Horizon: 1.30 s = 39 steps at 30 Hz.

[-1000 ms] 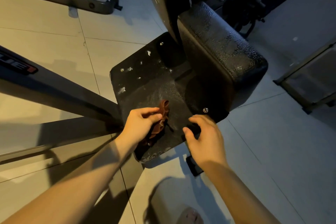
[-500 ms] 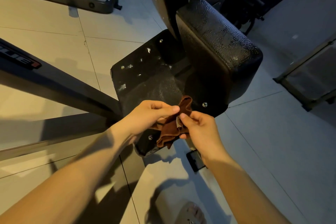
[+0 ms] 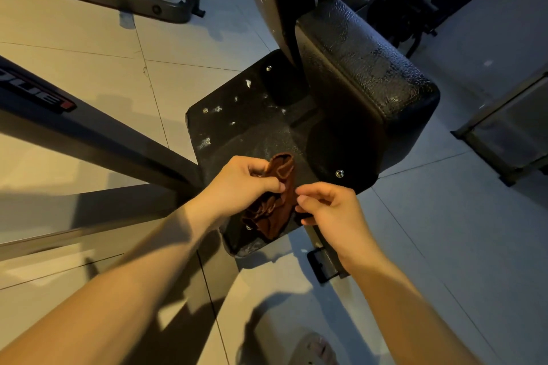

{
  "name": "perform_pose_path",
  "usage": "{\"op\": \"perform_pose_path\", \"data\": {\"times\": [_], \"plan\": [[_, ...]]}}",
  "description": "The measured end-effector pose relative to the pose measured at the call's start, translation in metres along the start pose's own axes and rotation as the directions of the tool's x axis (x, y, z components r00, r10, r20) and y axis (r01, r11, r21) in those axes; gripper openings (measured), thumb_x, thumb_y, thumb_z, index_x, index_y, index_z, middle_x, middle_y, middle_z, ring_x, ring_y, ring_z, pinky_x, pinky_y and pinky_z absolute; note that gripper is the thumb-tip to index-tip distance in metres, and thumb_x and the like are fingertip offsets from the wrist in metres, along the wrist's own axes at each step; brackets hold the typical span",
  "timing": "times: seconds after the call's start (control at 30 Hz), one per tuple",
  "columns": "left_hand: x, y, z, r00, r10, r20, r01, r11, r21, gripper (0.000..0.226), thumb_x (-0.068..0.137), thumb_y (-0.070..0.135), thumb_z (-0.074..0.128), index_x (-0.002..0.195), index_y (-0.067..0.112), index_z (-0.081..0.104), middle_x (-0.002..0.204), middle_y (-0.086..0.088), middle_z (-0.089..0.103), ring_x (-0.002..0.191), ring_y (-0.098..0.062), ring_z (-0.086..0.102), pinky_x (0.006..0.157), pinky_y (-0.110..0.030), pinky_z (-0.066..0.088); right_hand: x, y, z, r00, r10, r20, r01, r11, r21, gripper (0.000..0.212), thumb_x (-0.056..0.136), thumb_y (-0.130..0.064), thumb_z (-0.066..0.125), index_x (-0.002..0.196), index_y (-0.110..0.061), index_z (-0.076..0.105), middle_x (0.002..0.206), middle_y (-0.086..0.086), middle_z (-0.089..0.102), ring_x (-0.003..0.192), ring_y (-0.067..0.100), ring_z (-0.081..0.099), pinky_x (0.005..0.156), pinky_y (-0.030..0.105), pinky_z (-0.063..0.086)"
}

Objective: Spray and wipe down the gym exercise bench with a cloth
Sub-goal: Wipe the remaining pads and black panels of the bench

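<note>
Pinching brown cloth (image 3: 275,201) with left hand (image 3: 240,184) and right hand (image 3: 329,207), fingers of both curled onto it, over near edge of bench seat pad (image 3: 237,133). A second back, held by left alone. Likely refolding before more wiping.
</note>
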<state>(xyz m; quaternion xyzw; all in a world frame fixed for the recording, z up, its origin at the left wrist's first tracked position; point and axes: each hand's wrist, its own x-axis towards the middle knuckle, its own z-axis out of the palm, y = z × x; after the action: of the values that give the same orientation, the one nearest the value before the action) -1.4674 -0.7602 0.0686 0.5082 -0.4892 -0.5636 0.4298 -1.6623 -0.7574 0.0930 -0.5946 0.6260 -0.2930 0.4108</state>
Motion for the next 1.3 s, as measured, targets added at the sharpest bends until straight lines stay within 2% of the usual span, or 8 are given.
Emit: {"op": "perform_pose_path", "data": {"times": [0.13, 0.3, 0.47, 0.73, 0.83, 0.93, 1.13, 1.3], "plan": [[0.002, 0.005, -0.008, 0.995, -0.082, 0.049, 0.09, 0.977, -0.191, 0.011, 0.09, 0.008, 0.069, 0.086, 0.003, 0.077, 0.086, -0.021, 0.074, 0.084, -0.035, 0.072, 0.086, -0.041, 0.059, 0.004, 0.004, 0.004, 0.993, 0.051, 0.107, -0.057, 0.997, 0.053, 0.029, 0.092, -0.014, 0.074, 0.12, -0.018, 0.071, 0.107, -0.001, 0.076, 0.098, 0.006, 0.072, 0.079, 0.015, 0.057], [0.008, 0.008, -0.019, 0.992, -0.1, 0.082, 0.116, 0.97, -0.215, 0.016, 0.09, 0.009, 0.069, 0.078, 0.012, 0.078, 0.08, -0.015, 0.073, 0.075, -0.026, 0.07, 0.084, -0.038, 0.058, 0.005, 0.003, 0.003, 0.992, 0.024, 0.124, -0.041, 0.989, 0.141, 0.01, 0.093, -0.01, 0.073, 0.096, -0.001, 0.069, 0.082, 0.01, 0.075, 0.077, 0.016, 0.072, 0.072, 0.022, 0.057], [0.019, -0.003, -0.032, 0.991, -0.095, -0.098, 0.092, 0.995, -0.039, 0.012, 0.092, 0.002, 0.068, 0.089, 0.007, 0.078, 0.089, -0.012, 0.077, 0.084, -0.021, 0.073, 0.075, -0.031, 0.061, 0.011, 0.002, 0.002, 0.999, 0.041, 0.01, -0.042, 0.992, 0.118, 0.013, 0.097, -0.018, 0.069, 0.103, -0.007, 0.067, 0.087, 0.009, 0.077, 0.086, 0.022, 0.076, 0.077, 0.032, 0.062], [0.03, -0.039, -0.026, 0.924, -0.18, -0.338, 0.027, 0.911, -0.412, 0.023, 0.092, 0.002, 0.067, 0.111, 0.013, 0.075, 0.103, -0.011, 0.076, 0.085, -0.015, 0.072, 0.07, -0.024, 0.059, 0.037, -0.004, 0.015, 0.992, -0.047, -0.115, 0.059, 0.994, 0.094, 0.018, 0.093, -0.008, 0.072, 0.104, -0.021, 0.069, 0.099, 0.007, 0.071, 0.096, 0.023, 0.072, 0.084, 0.039, 0.062], [0.03, -0.061, -0.012, 0.795, 0.171, -0.583, -0.13, 0.985, 0.112, 0.035, 0.089, 0.023, 0.078, 0.123, 0.021, 0.068, 0.114, 0.003, 0.066, 0.103, -0.009, 0.062, 0.092, -0.029, 0.051, 0.048, -0.002, 0.021, 0.972, -0.106, -0.209, 0.104, 0.994, -0.025, 0.017, 0.089, -0.012, 0.076, 0.094, -0.024, 0.065, 0.09, 0.0, 0.068, 0.085, 0.014, 0.068, 0.072, 0.029, 0.056], [0.033, -0.067, 0.019, 0.795, 0.503, -0.339, -0.327, 0.827, 0.458, 0.038, 0.086, 0.04, 0.079, 0.12, 0.025, 0.072, 0.115, 0.009, 0.061, 0.11, -0.008, 0.054, 0.096, -0.025, 0.043, 0.055, 0.004, 0.021, 0.954, -0.116, -0.276, 0.093, 0.991, -0.096, 0.019, 0.089, -0.014, 0.075, 0.085, -0.026, 0.061, 0.083, -0.002, 0.067, 0.078, 0.012, 0.067, 0.067, 0.029, 0.054], [0.052, -0.085, 0.062, 0.859, 0.452, -0.238, -0.275, 0.802, 0.53, 0.046, 0.091, 0.045, 0.072, 0.134, 0.03, 0.068, 0.139, 0.004, 0.056, 0.131, -0.015, 0.044, 0.109, -0.034, 0.039, 0.037, 0.003, 0.004, 0.914, -0.315, -0.256, 0.192, 0.891, -0.412, 0.008, 0.097, -0.013, 0.063, 0.103, -0.018, 0.065, 0.099, -0.007, 0.065, 0.086, 0.001, 0.062, 0.077, 0.024, 0.053], [0.064, -0.094, 0.057, 0.818, 0.457, -0.349, -0.231, 0.817, 0.528, 0.032, 0.094, 0.04, 0.07, 0.124, 0.028, 0.074, 0.131, 0.003, 0.059, 0.124, -0.017, 0.049, 0.102, -0.033, 0.041, 0.015, 0.042, -0.012, 0.863, -0.503, -0.046, 0.21, 0.439, -0.874, 0.034, 0.087, -0.021, 0.075, 0.12, -0.014, 0.068, 0.136, 0.007, 0.061, 0.119, 0.028, 0.061, 0.094, 0.04, 0.052]]}}
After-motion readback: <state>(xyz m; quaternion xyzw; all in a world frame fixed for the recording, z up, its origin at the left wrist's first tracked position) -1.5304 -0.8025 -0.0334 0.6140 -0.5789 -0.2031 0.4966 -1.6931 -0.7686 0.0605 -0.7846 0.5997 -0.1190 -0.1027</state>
